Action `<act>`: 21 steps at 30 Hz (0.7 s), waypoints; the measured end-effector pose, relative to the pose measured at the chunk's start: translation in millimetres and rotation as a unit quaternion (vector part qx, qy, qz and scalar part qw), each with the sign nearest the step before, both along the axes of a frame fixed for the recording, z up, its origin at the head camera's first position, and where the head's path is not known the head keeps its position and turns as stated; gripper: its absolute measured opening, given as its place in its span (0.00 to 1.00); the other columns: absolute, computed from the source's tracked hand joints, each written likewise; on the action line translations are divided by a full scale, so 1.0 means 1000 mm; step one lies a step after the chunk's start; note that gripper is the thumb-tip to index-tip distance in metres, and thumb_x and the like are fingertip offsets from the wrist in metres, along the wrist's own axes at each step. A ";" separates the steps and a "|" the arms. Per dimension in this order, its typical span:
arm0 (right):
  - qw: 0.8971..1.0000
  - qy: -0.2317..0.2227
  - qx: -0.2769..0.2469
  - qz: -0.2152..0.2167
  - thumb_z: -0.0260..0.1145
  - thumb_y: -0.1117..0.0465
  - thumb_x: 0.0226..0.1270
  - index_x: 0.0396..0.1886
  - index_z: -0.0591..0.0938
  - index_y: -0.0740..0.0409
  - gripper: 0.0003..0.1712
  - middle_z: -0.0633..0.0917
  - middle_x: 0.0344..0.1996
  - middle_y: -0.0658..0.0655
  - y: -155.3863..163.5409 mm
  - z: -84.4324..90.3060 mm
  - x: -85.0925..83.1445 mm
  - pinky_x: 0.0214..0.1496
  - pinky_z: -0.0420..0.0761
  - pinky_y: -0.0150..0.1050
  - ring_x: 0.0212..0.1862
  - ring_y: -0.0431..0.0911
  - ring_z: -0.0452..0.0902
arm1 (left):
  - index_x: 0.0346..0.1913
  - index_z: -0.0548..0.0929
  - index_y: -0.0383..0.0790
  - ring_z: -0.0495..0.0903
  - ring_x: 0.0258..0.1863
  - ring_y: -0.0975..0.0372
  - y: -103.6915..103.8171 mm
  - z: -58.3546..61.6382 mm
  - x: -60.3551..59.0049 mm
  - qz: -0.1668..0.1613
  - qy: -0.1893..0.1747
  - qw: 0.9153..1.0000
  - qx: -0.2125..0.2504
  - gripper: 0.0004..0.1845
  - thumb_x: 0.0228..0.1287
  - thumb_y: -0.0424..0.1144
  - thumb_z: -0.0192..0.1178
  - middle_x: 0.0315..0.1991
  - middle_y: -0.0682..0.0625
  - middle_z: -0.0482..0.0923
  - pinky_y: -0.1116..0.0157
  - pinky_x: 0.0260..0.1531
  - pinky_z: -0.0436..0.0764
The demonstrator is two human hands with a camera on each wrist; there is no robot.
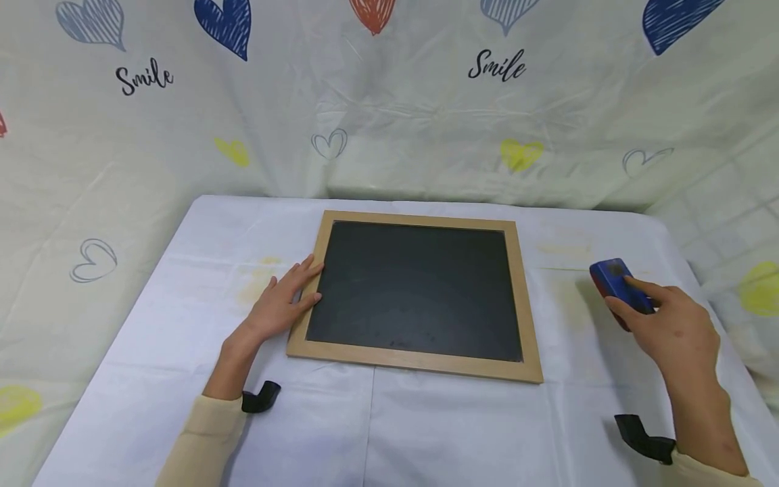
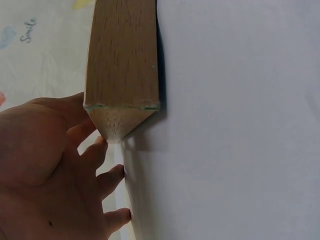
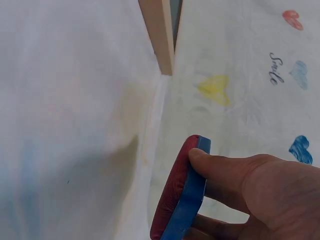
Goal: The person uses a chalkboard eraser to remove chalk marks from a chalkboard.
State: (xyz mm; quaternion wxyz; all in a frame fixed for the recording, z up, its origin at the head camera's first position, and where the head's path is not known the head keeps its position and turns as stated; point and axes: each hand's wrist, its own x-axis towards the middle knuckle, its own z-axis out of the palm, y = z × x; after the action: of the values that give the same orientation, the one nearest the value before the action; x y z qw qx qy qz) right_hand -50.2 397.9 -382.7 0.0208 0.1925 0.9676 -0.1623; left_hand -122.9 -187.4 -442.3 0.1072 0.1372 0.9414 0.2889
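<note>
The blue eraser [image 1: 617,281] with its red felt underside is pinched in the right hand [image 1: 669,328], well right of the chalkboard [image 1: 416,291] on the tabletop [image 1: 456,419]; the left hand [image 1: 282,301], its grip flat and relaxed, rests against the chalkboard's left frame; the heart-printed cloth [image 1: 426,122] hangs behind the chalkboard.

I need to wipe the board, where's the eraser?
In the head view, the eraser is in the right hand, right of the chalkboard.

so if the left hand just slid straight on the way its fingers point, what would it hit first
Almost at once, the chalkboard. The left hand lies flat on the white cloth with its fingertips already at the board's wooden left frame edge, pointing up and to the right. Going on would probably push them against or onto the frame.
</note>
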 end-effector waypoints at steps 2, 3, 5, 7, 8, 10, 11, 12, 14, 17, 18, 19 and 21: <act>0.999 -0.019 0.003 -0.029 0.64 0.33 0.72 0.79 0.66 0.56 0.47 0.70 0.67 0.84 0.008 -0.002 0.007 0.39 0.77 0.62 0.59 0.79 0.71 | 0.83 0.60 0.45 0.47 0.85 0.41 0.000 -0.001 0.000 0.000 -0.001 1.000 0.000 0.35 0.79 0.47 0.58 0.86 0.43 0.47 0.28 0.78 0.40; 0.999 -0.032 0.005 -0.042 0.64 0.33 0.72 0.79 0.65 0.57 0.48 0.68 0.68 0.85 0.011 -0.003 0.011 0.41 0.77 0.64 0.60 0.79 0.69 | 0.83 0.60 0.45 0.47 0.85 0.41 0.000 -0.001 0.000 0.000 -0.001 1.000 0.000 0.35 0.79 0.47 0.58 0.86 0.43 0.47 0.28 0.78 0.40; 0.996 -0.062 0.010 -0.063 0.63 0.32 0.72 0.81 0.61 0.57 0.50 0.66 0.69 0.85 0.016 -0.006 0.018 0.45 0.77 0.68 0.62 0.80 0.67 | 0.83 0.59 0.46 0.47 0.85 0.41 0.001 -0.002 0.000 0.000 -0.002 1.000 -0.002 0.35 0.79 0.48 0.57 0.86 0.43 0.47 0.28 0.78 0.40; 0.992 -0.096 0.016 -0.080 0.62 0.31 0.72 0.82 0.57 0.56 0.52 0.63 0.70 0.85 0.021 -0.009 0.024 0.48 0.76 0.69 0.63 0.81 0.66 | 0.83 0.59 0.46 0.47 0.85 0.41 0.001 -0.002 0.000 0.002 -0.003 1.000 -0.003 0.36 0.79 0.48 0.57 0.86 0.43 0.47 0.29 0.78 0.40; 0.990 -0.110 0.018 -0.085 0.62 0.30 0.72 0.82 0.56 0.56 0.53 0.63 0.71 0.85 0.024 -0.011 0.027 0.48 0.76 0.70 0.63 0.81 0.65 | 0.83 0.59 0.46 0.47 0.85 0.41 0.001 -0.002 0.000 0.002 -0.003 1.000 -0.003 0.36 0.79 0.48 0.57 0.86 0.43 0.47 0.29 0.79 0.40; 0.986 -0.133 0.027 -0.096 0.60 0.30 0.72 0.83 0.55 0.55 0.53 0.62 0.71 0.85 0.028 -0.016 0.032 0.49 0.76 0.69 0.64 0.81 0.65 | 0.83 0.59 0.46 0.47 0.85 0.42 0.002 -0.002 0.000 0.003 -0.005 1.000 -0.002 0.36 0.79 0.48 0.57 0.86 0.43 0.47 0.29 0.79 0.39; 0.984 -0.141 0.031 -0.101 0.60 0.30 0.73 0.83 0.54 0.56 0.53 0.62 0.71 0.85 0.030 -0.018 0.034 0.49 0.76 0.69 0.64 0.81 0.65 | 0.83 0.59 0.46 0.47 0.85 0.42 0.002 -0.002 0.000 0.004 -0.005 1.000 -0.001 0.36 0.79 0.48 0.57 0.86 0.43 0.47 0.29 0.79 0.39; 0.983 -0.149 0.036 -0.105 0.60 0.30 0.72 0.83 0.54 0.56 0.53 0.62 0.71 0.84 0.033 -0.021 0.035 0.49 0.77 0.69 0.64 0.80 0.66 | 0.83 0.59 0.46 0.47 0.85 0.42 0.003 -0.002 0.000 0.003 -0.006 1.000 -0.001 0.36 0.79 0.48 0.57 0.86 0.43 0.47 0.29 0.79 0.39; 0.981 -0.155 0.040 -0.107 0.61 0.30 0.72 0.83 0.55 0.57 0.54 0.63 0.71 0.84 0.036 -0.026 0.038 0.49 0.77 0.68 0.63 0.80 0.67 | 0.83 0.59 0.46 0.47 0.85 0.42 0.003 -0.002 -0.001 0.003 -0.007 1.000 -0.001 0.36 0.80 0.48 0.57 0.86 0.43 0.47 0.29 0.79 0.39; 0.982 -0.150 0.043 -0.107 0.62 0.29 0.71 0.82 0.57 0.57 0.54 0.63 0.70 0.83 0.038 -0.032 0.041 0.46 0.78 0.68 0.61 0.80 0.68 | 0.83 0.59 0.46 0.47 0.85 0.42 0.003 -0.001 -0.002 0.003 -0.007 1.000 -0.003 0.36 0.80 0.48 0.57 0.86 0.43 0.47 0.29 0.78 0.39; 0.983 -0.146 0.043 -0.106 0.62 0.29 0.71 0.82 0.58 0.58 0.54 0.63 0.70 0.83 0.038 -0.033 0.042 0.46 0.78 0.69 0.60 0.80 0.69 | 0.83 0.59 0.46 0.47 0.85 0.42 0.003 -0.001 -0.002 0.003 -0.007 1.000 -0.004 0.36 0.80 0.48 0.57 0.86 0.43 0.47 0.29 0.78 0.39; 0.983 -0.143 0.042 -0.108 0.62 0.29 0.70 0.82 0.58 0.58 0.55 0.63 0.70 0.83 0.037 -0.033 0.042 0.46 0.78 0.69 0.60 0.80 0.68 | 0.83 0.59 0.45 0.47 0.85 0.42 0.003 -0.001 -0.002 0.003 -0.006 1.000 -0.004 0.36 0.80 0.48 0.57 0.86 0.43 0.47 0.29 0.78 0.39; 0.984 -0.128 0.038 -0.120 0.61 0.28 0.70 0.83 0.57 0.57 0.56 0.60 0.73 0.82 0.033 -0.031 0.043 0.50 0.78 0.72 0.63 0.80 0.67 | 0.83 0.59 0.45 0.47 0.85 0.42 0.003 -0.001 -0.003 0.002 -0.006 1.000 -0.001 0.36 0.80 0.47 0.57 0.86 0.43 0.47 0.29 0.78 0.39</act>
State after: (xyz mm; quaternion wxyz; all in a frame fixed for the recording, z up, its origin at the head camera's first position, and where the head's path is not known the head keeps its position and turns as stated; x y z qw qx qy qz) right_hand -6.9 430.5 -413.3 0.1180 0.3267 0.9323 -0.1008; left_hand -125.8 -184.1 -443.3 0.1128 0.1336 0.9413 0.2888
